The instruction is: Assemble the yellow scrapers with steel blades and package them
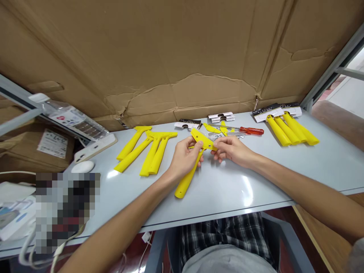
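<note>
A yellow plastic scraper [186,184] with a flared head is between my two hands over the near middle of the table. My left hand [184,157] wraps round the neck, its thumb on the head. With pinched fingers my right hand [231,149] grips the right corner of the head. Just behind lie loose yellow head plates [212,128], some metal blades and a screwdriver [251,131] with a red handle. To the left, several yellow scraper handles [156,155] lie side by side, heads pointing away.
Several yellow scrapers with black-and-white cards [267,112] lie at the right. Folded cards [221,116] sit by the large cardboard [176,57] behind the table. On the left are a plastic bottle [71,117], a white phone [95,148], a white mouse [82,167] and cables.
</note>
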Demonstrator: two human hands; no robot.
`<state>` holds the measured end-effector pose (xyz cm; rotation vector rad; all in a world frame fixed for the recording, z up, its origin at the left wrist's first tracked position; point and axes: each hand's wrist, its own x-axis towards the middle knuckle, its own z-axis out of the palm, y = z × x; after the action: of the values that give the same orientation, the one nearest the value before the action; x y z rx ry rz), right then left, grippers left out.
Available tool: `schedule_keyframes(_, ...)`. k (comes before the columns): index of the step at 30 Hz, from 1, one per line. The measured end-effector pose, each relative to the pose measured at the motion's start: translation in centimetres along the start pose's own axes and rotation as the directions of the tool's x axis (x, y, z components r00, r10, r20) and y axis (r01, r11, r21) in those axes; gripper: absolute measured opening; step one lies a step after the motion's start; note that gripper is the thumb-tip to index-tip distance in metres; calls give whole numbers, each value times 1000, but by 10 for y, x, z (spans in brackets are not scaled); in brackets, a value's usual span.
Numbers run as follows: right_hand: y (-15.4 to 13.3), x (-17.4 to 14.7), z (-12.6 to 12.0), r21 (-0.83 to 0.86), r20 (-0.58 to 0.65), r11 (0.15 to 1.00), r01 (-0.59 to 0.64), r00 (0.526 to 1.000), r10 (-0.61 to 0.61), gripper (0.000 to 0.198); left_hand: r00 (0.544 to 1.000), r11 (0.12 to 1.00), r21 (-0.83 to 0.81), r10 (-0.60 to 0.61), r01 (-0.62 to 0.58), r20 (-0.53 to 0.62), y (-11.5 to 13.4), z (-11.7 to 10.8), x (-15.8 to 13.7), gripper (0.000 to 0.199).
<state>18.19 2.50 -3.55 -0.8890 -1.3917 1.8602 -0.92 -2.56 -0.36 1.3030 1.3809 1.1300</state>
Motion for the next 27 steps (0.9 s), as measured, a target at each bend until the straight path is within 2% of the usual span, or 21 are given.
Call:
schedule_keyframes(4, -1, -1, 2, -62, 11, 998, 26, 1000, -25, 41, 999, 1000, 7, -12, 12, 33, 0, 1, 0, 26)
schedule_keyframes(8, -3, -2, 4, -98, -6, 995, 26, 1000, -27, 41, 999, 995, 101, -15, 10, 51, 0, -1, 0, 31)
schedule_keyframes(10, -3, -2, 5, -86, -31, 996, 18, 999, -21, 39, 999, 985, 167, 34, -32, -10, -2, -3, 0, 45)
schedule_keyframes(12, -3, -1, 4, -74, -67, 997, 14, 998, -19, 35, 985, 955, 267, 155, -129, -76, -3, -6, -1, 69)
schedule_keyframes(14, -2, 0, 2, -64, -99, 998, 23, 995, -29, 31, 948, 869, 418, 314, -265, -51, -6, -8, -3, 82)
schedule_keyframes(17, -1, 2, -2, -51, -131, 998, 47, 990, -53, 29, 867, 649, 609, 479, -456, 138, -12, -9, -7, 60)
schedule_keyframes(19, -1, 3, -3, -44, -143, 998, 54, 988, -60, 29, 826, 521, 674, 505, -523, 251, -18, -8, -9, 49)
schedule_keyframes(23, 0, 3, -3, -25, -140, 999, 41, 989, -44, 31, 842, 347, 797, 418, -495, 341, -26, -6, -15, 52)
schedule_keyframes(27, -2, 2, -2, -41, -122, 998, 47, 991, -51, 35, 851, 262, 845, 393, -467, 349, -26, -4, -17, 56)
